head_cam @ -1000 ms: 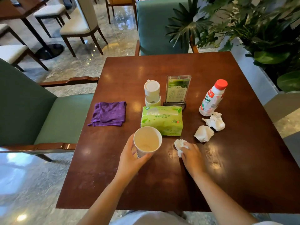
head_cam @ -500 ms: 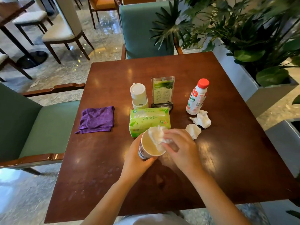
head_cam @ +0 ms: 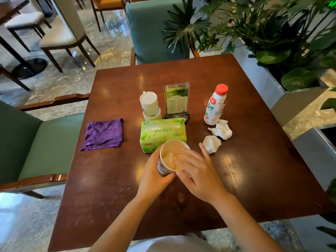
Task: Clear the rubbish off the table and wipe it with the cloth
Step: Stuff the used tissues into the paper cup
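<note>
Head view: cafe-like room, marble floor, one dark wooden table (head_cam: 236,170), green chairs on the left and far sides, planter with leafy plants on the right. One paper cup (head_cam: 168,160) is tilted toward the camera; left hand (head_cam: 154,176) wraps its side, fingers clamped on the cup wall. Right hand (head_cam: 197,170) lies over the cup mouth, fingers (head_cam: 183,157) together, reaching inside and touching one white tissue wad (head_cam: 168,157) in the cup; whether they pinch it, cannot tell. Two more crumpled tissues on the table: one (head_cam: 211,144) just beyond the right fingertips, one (head_cam: 222,129) farther out, touching the base of one red-capped bottle (head_cam: 215,106). One green tissue pack (head_cam: 162,135) right behind the cup. Past that, one white lidded container (head_cam: 150,106) and one upright menu stand (head_cam: 176,100). One purple cloth (head_cam: 104,134), folded, well left of the left hand, near the table edge. Water droplets (head_cam: 101,206) on the near-left tabletop, beside the left forearm.
</note>
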`<state>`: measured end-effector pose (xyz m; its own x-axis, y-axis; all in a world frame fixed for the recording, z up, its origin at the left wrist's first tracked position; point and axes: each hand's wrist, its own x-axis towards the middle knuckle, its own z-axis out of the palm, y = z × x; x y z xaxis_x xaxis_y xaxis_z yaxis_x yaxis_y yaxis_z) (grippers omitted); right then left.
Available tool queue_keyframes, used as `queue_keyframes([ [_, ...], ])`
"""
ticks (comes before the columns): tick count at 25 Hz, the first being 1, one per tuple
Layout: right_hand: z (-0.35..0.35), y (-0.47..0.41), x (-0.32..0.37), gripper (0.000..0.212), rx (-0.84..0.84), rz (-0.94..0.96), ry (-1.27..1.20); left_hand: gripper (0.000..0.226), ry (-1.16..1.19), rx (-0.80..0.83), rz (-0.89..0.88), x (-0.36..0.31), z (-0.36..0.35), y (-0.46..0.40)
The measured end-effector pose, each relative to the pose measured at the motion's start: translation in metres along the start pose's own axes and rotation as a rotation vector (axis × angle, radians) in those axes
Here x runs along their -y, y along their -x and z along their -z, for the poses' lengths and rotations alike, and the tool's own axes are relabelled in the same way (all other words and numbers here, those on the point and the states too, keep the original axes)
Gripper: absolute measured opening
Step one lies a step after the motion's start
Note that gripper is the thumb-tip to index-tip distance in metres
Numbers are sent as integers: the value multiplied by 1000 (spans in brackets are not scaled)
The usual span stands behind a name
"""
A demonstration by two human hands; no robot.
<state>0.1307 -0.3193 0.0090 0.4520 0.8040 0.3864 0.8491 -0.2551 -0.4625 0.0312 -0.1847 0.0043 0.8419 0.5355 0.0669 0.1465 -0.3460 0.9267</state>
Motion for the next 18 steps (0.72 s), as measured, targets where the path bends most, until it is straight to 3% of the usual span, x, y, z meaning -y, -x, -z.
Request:
queue_keyframes([
  [3, 5, 2, -20, 41, -149, -22, -31, 77, -43, -5, -2, -2, -3, -3],
  [6, 8, 2, -63, 28, -198, -183, 118, 75, -43, -26, 17, -1, -6, -5],
  [9, -4, -3, -113, 39, 30, -386, 314, 71, -43, -45, 52, 1, -11, -7],
  [11, -15, -6, -133, 51, 248, -454, 403, 69, -43, -49, 70, -1, -12, -8],
  [13, -27, -7, -143, 49, 375, -494, 422, 69, -45, -46, 78, -2, -11, -9],
  [18, -41, 11, -146, 25, 291, -533, 330, 69, -42, -59, 108, 1, -11, -8],
])
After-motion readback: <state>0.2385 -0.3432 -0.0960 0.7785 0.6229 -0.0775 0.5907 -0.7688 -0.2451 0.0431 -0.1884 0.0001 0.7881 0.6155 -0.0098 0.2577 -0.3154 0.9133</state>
